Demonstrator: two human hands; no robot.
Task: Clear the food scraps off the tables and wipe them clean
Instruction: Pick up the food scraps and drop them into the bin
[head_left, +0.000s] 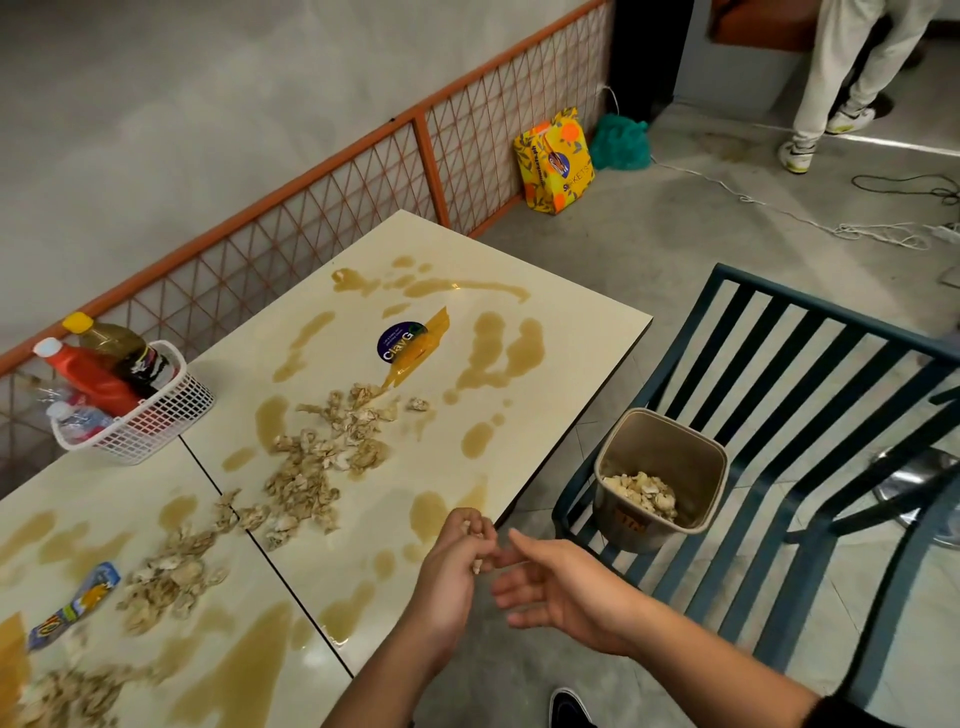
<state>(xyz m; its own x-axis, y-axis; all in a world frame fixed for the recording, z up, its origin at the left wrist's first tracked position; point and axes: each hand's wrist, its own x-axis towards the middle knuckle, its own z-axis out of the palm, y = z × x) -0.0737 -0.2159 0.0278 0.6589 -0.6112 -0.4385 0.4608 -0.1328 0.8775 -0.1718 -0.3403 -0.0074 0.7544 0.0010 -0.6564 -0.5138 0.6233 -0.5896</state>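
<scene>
Pale food scraps (322, 457) lie strewn across two cream tables (545, 332) pushed together, among brown liquid spills (498, 353). My left hand (457, 561) hovers over the near table edge, its fingers curled around a few scraps. Beside it my right hand (561, 587) is open, palm turned up, its fingertips touching the left hand's fingers. A tan bin (623, 525) holding some scraps stands on a dark blue slatted chair (810, 415) to the right of the table.
A white basket (156, 421) of sauce bottles sits at the wall side. An orange wrapper (421, 348) and a blue wrapper (78, 603) lie on the tables. On the floor are a yellow bag (556, 161) and cables (857, 228). A person (831, 78) stands at the far right.
</scene>
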